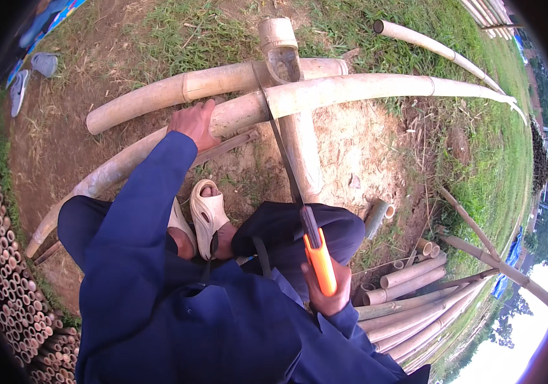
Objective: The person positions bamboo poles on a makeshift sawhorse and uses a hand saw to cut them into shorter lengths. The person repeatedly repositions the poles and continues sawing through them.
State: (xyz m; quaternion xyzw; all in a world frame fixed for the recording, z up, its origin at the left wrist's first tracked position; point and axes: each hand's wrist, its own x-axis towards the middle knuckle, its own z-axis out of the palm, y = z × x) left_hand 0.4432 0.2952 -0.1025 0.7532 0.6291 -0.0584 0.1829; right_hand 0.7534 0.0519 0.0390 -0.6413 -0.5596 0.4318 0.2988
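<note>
A long, pale, curved bamboo pole (357,89) lies across a notched tan bamboo post (302,157), apparently mid-cut under an orange-handled, dark-bladed handsaw (312,230). The right hand (336,299) encircles its handle; the left hand (194,125) clasps the pole, likely needing firmness next stroke.

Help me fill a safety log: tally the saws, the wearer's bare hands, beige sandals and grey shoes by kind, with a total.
Saw: 1
Left hand and right hand: 2
Beige sandals: 2
Grey shoes: 2
Total: 7
</note>
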